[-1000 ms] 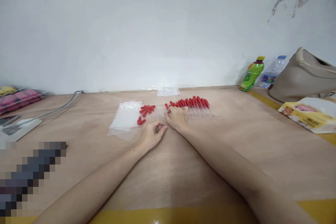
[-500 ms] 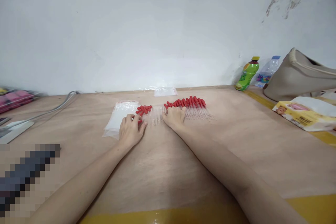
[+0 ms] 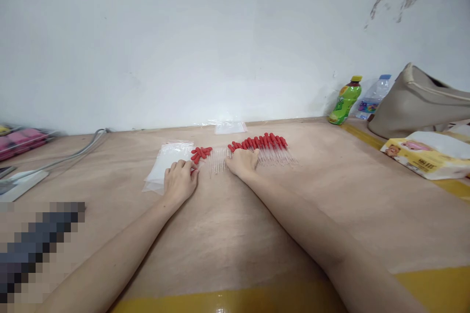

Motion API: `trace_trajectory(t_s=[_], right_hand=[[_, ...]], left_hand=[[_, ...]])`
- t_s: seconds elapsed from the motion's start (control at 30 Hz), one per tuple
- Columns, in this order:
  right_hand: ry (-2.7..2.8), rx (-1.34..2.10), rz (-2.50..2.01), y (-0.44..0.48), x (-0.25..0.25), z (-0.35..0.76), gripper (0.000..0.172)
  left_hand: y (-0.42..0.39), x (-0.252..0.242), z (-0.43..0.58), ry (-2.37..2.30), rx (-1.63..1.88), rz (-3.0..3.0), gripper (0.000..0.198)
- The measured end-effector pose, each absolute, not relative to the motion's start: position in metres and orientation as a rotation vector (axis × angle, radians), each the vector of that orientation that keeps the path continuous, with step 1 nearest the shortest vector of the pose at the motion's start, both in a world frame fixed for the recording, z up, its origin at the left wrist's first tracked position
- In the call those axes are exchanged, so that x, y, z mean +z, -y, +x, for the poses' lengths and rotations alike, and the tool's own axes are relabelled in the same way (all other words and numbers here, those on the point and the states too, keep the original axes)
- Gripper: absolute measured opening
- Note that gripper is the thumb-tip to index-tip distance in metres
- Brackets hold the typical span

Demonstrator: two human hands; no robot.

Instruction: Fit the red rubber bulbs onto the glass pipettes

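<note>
Near the centre of the frame, we find the bare clear tubes (image 3: pixel 219 160) lying flat on the tabletop (image 3: pixel 227 234), in the gap between our two hands. Their long axes run roughly up and down the frame, side by side. Our right hand (image 3: pixel 242 161) is the nearer: it is just to the right of them, over the left end of the row of red-capped tubes (image 3: pixel 272 141). Its fingertips are hidden, so we cannot tell what they hold.

Our left hand (image 3: pixel 180 181) is lower and farther left, with its fingers curled and drawn close together. A bit of red shows by the thumb; whether we grip it or merely touch it, we cannot tell. Just above this hand are the loose red caps (image 3: pixel 201 153), left of the bare tubes' upper ends.
</note>
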State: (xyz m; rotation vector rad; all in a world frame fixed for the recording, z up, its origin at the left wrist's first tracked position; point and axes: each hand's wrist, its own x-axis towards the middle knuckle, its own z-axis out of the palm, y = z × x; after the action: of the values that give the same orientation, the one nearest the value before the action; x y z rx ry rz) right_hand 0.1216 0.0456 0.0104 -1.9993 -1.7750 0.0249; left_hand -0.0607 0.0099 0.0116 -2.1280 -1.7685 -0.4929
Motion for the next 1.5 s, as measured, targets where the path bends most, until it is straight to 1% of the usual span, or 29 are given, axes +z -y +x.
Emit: trace_trajectory(t_s=[0.2,0.37,0.47,0.6,0.73,0.83,0.93,1.0,1.17,1.27,1.37,1.5], right_hand=[[1.769,0.144,-2.038,-0.046,0.018,0.124,0.018],[1.721,0.151,-2.022,-0.049,0.017,0.130,0.027],[1.678,0.164,-1.958,-0.047,0.015,0.131,0.030],[1.613,0.135,-1.826,-0.038,0.010,0.131,0.029],[1.643,0.102,-1.612,-0.026,0.002,0.133,0.027],[1.735,0.127,-1.434,-0.013,-0.003,0.138,0.026],[1.892,0.104,-1.238,0.004,-0.007,0.149,0.028],[1.958,0.103,-1.145,0.018,-0.008,0.162,0.026],[2.014,0.054,-1.114,0.044,-0.012,0.202,0.022],[2.032,-0.003,-1.053,0.049,-0.014,0.215,0.026],[2.105,-0.048,-1.041,0.049,-0.012,0.216,0.029],[2.193,-0.144,-1.054,0.048,-0.008,0.209,0.022]], left_hand=[[-0.011,0.009,-0.061,1.666,-0.458,-2.114,0.018],[-0.016,0.004,-0.063,1.613,-0.521,-2.094,0.022],[-0.017,0.001,-0.063,1.511,-0.684,-2.160,0.024],[-0.013,0.002,-0.059,1.260,-1.026,-2.333,0.026],[-0.002,0.006,-0.050,1.207,-1.180,-2.490,0.028],[0.004,0.007,-0.044,1.288,-1.200,-2.561,0.029],[0.007,0.006,-0.041,1.329,-1.172,-2.621,0.025],[0.010,0.007,-0.039,1.315,-1.143,-2.672,0.022],[0.024,0.012,-0.027,1.209,-1.137,-2.813,0.018],[0.029,0.008,-0.017,1.181,-1.150,-2.927,0.017],[0.028,-0.001,-0.011,1.250,-1.206,-2.993,0.020],[0.026,-0.005,-0.008,1.405,-1.217,-3.040,0.021]])
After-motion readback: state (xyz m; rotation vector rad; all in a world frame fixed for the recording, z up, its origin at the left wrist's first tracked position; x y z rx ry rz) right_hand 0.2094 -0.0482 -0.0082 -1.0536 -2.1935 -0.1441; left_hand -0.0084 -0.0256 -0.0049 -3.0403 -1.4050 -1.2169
